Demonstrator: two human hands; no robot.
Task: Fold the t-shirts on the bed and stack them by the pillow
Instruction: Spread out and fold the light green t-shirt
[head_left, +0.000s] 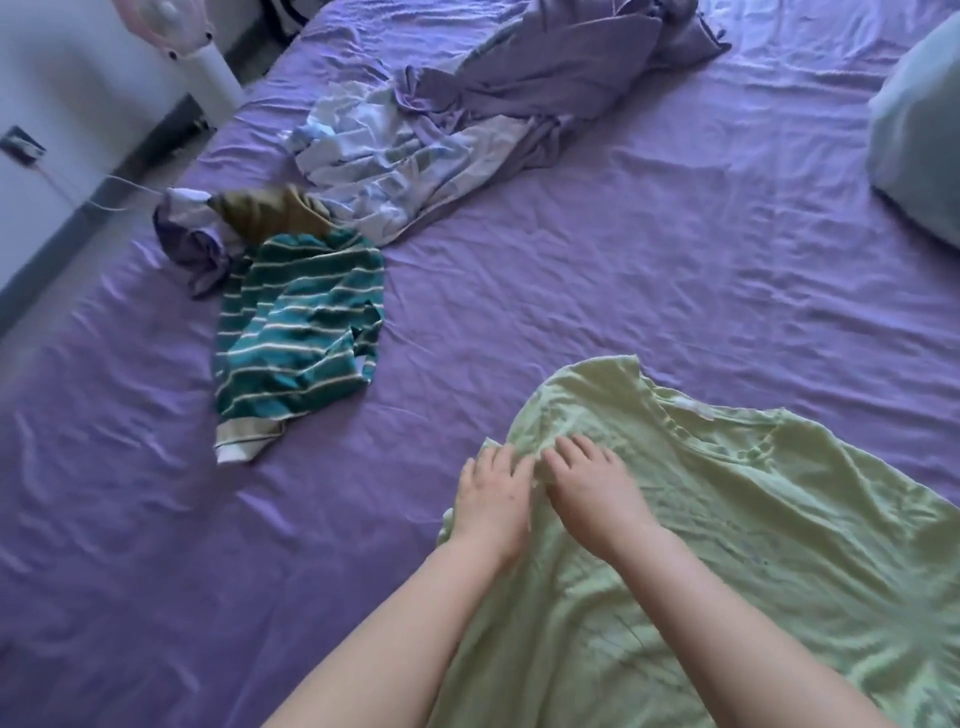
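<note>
The purple bed sheet (597, 270) fills nearly all I see, its edges cut off at 3, 6 and 9 o'clock. The light green t-shirt (727, 545) lies spread at 5 o'clock, collar toward 1 o'clock and its long axis running from there down to 7 o'clock; its hem and right sleeve run out of view at the bottom and right edges. At 12 o'clock a crumpled purple and white blanket (467, 119) sprawls toward 10 o'clock, too bunched for me to tell how many pieces it is. The teal striped t-shirt (296, 332) lies crumpled at 9 o'clock, well apart from the green one. The pale pillow (919, 135) sits at 2 o'clock, mostly cut off by the right edge. A brown garment (270, 213) is wadded just above the striped shirt, touching it, with a small purple cloth (192, 244) beside it at 10 o'clock; both too blurred to name further. My left hand (493, 504) and right hand (592, 493) rest side by side on the green shirt's left shoulder edge, fingers straight and flat, pressing the cloth, grasping nothing
</note>
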